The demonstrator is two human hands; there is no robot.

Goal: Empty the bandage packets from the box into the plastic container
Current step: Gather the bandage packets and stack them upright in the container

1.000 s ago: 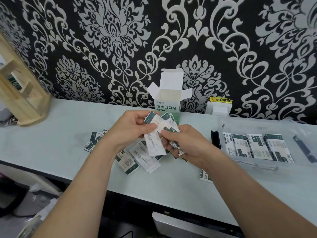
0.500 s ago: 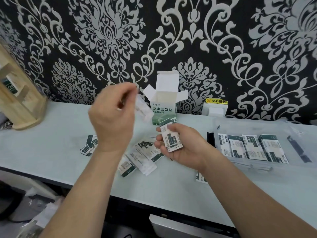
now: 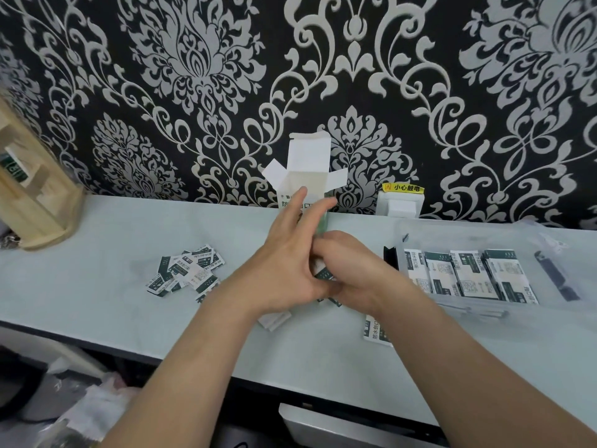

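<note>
Back down comes my left hand (image 3: 284, 270), fingers straight, squaring the bandage packets (image 3: 323, 273) my right hand (image 3: 350, 273) grips; next they go rightward into the plastic container (image 3: 458, 236), I reckon.

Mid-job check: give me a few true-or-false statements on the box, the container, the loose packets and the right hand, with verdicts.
1. The box stands upright with its flaps open. True.
2. The container is empty. False: a row of packets lies in it.
3. Loose packets lie on the counter, left of the box. True.
4. The right hand holds nothing. False: it grips packets.
</note>
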